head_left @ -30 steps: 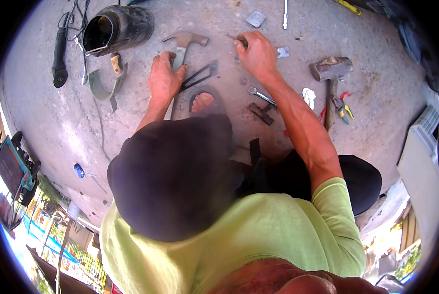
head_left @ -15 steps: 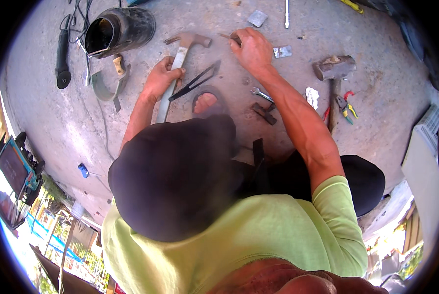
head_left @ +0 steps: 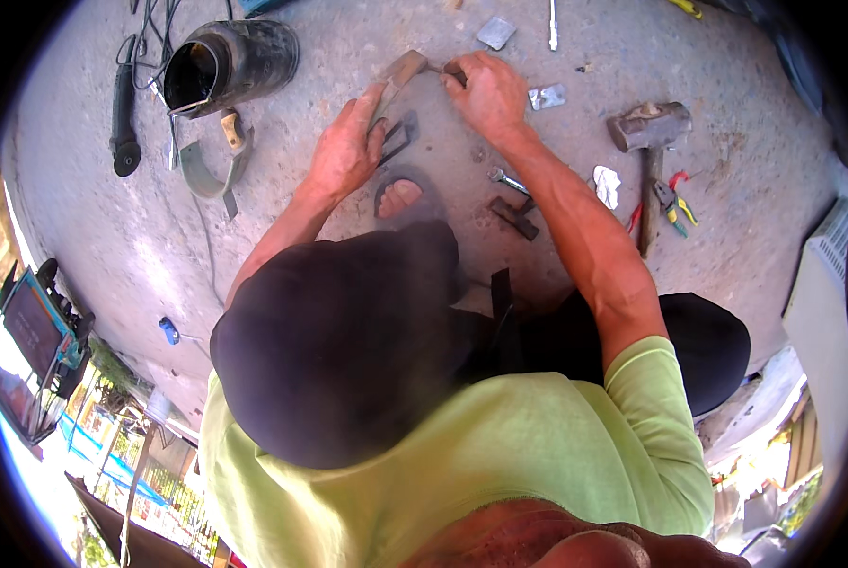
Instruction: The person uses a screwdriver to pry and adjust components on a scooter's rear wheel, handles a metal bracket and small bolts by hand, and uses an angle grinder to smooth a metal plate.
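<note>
My left hand (head_left: 348, 151) is closed round the handle of a claw hammer (head_left: 405, 70), whose head sits close to my other hand. My right hand (head_left: 488, 99) is low over the concrete and pinches a thin brownish metal piece (head_left: 432, 67); its tip points at the hammer head, and most of it is hidden by my fingers. Partly under my left hand lies a black narrow metal frame (head_left: 402, 138). My sandalled foot (head_left: 401, 197) is just nearer than that. A wrench (head_left: 509, 180) and a dark metal block (head_left: 512, 219) lie beside my right forearm.
Right of my arm are a sledgehammer (head_left: 650, 128), pliers (head_left: 671, 208) and a crumpled white scrap (head_left: 606, 186). Flat metal plates (head_left: 547, 97) lie near my right hand. On the left stand a black metal cylinder (head_left: 254, 64), a curved metal strip (head_left: 200, 174) and an angle grinder (head_left: 123, 114).
My left hand has moved up and right along with the hammer, bringing its head up against the metal piece's tip. My right hand has stayed nearly still.
</note>
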The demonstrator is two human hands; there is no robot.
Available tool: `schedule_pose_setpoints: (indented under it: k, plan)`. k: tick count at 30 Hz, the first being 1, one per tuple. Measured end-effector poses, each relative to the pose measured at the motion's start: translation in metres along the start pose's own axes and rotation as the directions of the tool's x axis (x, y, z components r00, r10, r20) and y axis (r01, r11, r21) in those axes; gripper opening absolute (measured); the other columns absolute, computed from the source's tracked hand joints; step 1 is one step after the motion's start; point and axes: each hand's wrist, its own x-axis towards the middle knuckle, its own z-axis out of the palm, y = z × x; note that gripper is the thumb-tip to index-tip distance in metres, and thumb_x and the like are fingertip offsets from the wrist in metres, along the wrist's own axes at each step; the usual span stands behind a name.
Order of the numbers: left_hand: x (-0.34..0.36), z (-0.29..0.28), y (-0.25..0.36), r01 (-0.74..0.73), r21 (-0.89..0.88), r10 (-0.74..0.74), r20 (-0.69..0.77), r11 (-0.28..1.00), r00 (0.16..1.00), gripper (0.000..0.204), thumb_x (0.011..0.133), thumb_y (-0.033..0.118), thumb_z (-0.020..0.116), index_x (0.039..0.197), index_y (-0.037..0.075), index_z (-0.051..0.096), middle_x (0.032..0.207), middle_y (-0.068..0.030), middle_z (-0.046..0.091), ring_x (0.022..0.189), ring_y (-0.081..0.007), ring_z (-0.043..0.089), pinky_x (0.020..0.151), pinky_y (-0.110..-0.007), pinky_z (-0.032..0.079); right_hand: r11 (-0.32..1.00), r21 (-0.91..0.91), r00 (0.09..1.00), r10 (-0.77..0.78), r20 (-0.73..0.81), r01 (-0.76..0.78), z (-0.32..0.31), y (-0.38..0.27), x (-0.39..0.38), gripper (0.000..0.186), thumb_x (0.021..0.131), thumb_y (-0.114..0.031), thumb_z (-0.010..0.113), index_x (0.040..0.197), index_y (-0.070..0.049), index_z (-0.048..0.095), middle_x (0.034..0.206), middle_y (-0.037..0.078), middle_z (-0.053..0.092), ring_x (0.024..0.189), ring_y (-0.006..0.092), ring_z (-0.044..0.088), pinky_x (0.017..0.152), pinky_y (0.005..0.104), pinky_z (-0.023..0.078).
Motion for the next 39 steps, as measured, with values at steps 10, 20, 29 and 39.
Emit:
schedule_pose_setpoints:
  k: [10,20,29,39]
  plan:
    - [-0.001,-0.007,0.015,-0.039,-0.028,0.038,-0.035,0.999,0.999,0.050,0.093,0.009,0.062,0.141,0.006,0.049,0.117,-0.0262,0.063,0.105,-0.0429,0.064,0.088,-0.045,0.052,1.000,-0.007,0.999,0.030,0.018,-0.030,-0.002,-0.005,-0.003,0.016,0.080,-0.028,0.075,0.090,-0.015,0.075,0.092,0.006,0.069,0.091,0.0291,0.067,0.078,0.0433,0.054]
    - [0.003,0.001,0.011,0.102,-0.065,-0.099,0.049,0.993,0.994,0.049,0.092,0.009,0.062,0.139,0.005,0.050,0.118,-0.0274,0.064,0.107,-0.0435,0.064,0.090,-0.044,0.052,0.999,0.013,0.997,0.048,0.063,-0.049,-0.004,-0.002,-0.002,0.019,0.080,-0.028,0.075,0.092,-0.014,0.075,0.092,0.006,0.069,0.092,0.0298,0.067,0.078,0.0442,0.053]
    - [-0.001,-0.010,-0.023,0.375,-0.549,-0.342,0.166,0.747,0.925,0.053,0.091,0.012,0.066,0.139,-0.002,0.049,0.086,-0.0074,0.066,0.064,-0.0085,0.058,0.059,-0.027,0.050,0.998,0.059,1.000,0.017,-0.008,-0.016,-0.007,0.001,-0.004,0.019,0.080,-0.025,0.073,0.092,-0.011,0.074,0.093,0.008,0.071,0.085,0.0313,0.069,0.075,0.0433,0.055]
    - [-0.001,-0.028,-0.024,0.235,-0.211,-0.258,-0.086,0.949,0.962,0.038,0.093,0.023,0.065,0.123,0.000,0.065,0.105,-0.0149,0.072,0.092,-0.0233,0.069,0.081,-0.034,0.053,0.848,0.472,0.970,0.202,0.135,-0.242,-0.044,0.021,-0.015,0.019,0.083,-0.008,0.072,0.097,-0.001,0.061,0.088,0.008,0.072,0.076,0.0143,0.069,0.068,0.0299,0.054]
